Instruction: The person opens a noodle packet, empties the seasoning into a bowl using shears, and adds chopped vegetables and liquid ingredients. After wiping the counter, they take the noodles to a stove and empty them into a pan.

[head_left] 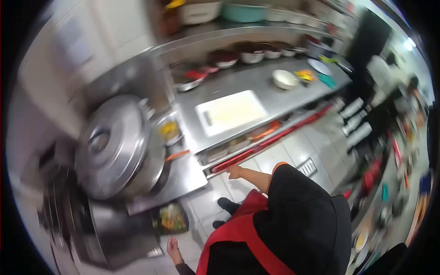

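Kitchen space curved around the person, its pale tiled floor [284, 151] running between steel worktops, with the edges blurred. Largest of these was the counter [220, 98] along the wall, with a shelf [211, 28] of tubs above it and a row of pots [252, 56] at its back. Another worktop [408, 183], crowded with blurred items, ran down the right side of the view. A big lidded pot [112, 146] stood on a lower steel stand [188, 176], beside a small container [170, 132] of something yellow.

Beneath the counter's front ran a long red edge [270, 145], under a lower shelf of goods. On the counter lay a white board [231, 112], and farther along sat a white bowl [284, 79], a pale plate [319, 67] and a teal cloth-like item [327, 81]. A dark tray [171, 219] of mixed vegetable pieces was low down near the stand.

The right hand [234, 172] was at the near end of the red edge, fingers bent; whether they gripped it could not be told. The left hand [173, 248] was just beside the tray, its fingers loosely parted, with nothing seen in them.
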Demonstrator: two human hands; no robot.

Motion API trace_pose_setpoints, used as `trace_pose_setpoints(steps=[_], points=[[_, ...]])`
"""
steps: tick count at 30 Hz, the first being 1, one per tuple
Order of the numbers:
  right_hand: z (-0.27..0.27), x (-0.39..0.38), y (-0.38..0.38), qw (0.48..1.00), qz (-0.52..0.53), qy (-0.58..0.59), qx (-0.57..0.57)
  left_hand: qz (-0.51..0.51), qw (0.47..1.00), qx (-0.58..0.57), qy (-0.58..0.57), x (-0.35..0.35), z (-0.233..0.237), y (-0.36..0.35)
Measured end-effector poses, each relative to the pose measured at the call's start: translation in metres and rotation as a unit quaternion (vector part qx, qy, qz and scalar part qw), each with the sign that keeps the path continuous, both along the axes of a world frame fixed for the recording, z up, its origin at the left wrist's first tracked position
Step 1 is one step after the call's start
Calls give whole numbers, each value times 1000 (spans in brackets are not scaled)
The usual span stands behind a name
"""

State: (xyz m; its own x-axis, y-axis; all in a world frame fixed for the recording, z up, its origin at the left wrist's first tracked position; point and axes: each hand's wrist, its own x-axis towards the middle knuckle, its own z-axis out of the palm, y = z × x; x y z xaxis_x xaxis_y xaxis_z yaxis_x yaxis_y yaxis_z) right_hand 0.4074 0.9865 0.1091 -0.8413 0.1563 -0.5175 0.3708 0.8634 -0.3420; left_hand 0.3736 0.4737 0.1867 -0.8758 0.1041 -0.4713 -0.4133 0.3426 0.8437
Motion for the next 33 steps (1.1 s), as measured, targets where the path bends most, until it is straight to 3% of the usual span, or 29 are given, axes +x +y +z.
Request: trace_pose_setpoints(steps=[3, 4, 6, 7, 8, 9, 10, 11, 12, 13, 15, 18, 22, 24, 28, 31, 33], points=[[-8, 113, 84, 979, -193, 22, 64, -106, 990, 46, 82, -54, -13, 61], [-10, 155, 106, 963, -259, 48, 56, -117, 988, 82, 63, -57, 9, 101], [-1, 239, 138, 930, -342, 114, 76, -194, 976, 86, 46, -65, 7, 174], [11, 305, 156, 810, -559, 171, -38, -307, 940, 100, 112, -47, 35, 258], [14, 334, 167, 724, -656, 181, -112, -313, 941, 119, 51, -40, 31, 296], [36, 356, 174, 682, -696, 185, -126, -383, 912, 113, 97, -28, 41, 336], [-18, 392, 203, 662, -698, 249, -116, -419, 896, 120, 81, -13, 50, 376], [10, 404, 212, 661, -725, 182, -68, -450, 882, 127, 64, 3, 54, 412], [-37, 428, 245, 633, -742, 216, -49, -452, 875, 161, 60, 20, 47, 447], [-49, 445, 268, 628, -734, 236, -110, -455, 868, 193, 57, 33, 37, 486], [-34, 464, 308, 662, -707, 238, -70, -456, 861, 226, -3, 61, 38, 560], [44, 465, 346, 577, -744, 299, -151, -485, 844, 223, -49, 100, 77, 663], [37, 475, 464, 665, -672, 311, -98, -545, 804, 237, -29, 123, 86, 786], [62, 461, 515, 691, -654, 308, 2, -570, 791, 221, 4, 121, 91, 834], [113, 412, 594, 707, -613, 349, 46, -541, 819, 160, 103, 97, 59, 927], [125, 390, 663, 741, -594, 305, 71, -492, 844, 151, 153, 74, 29, 964], [130, 384, 704, 744, -566, 308, 177, -469, 836, 158, 235, 61, 16, 977]])
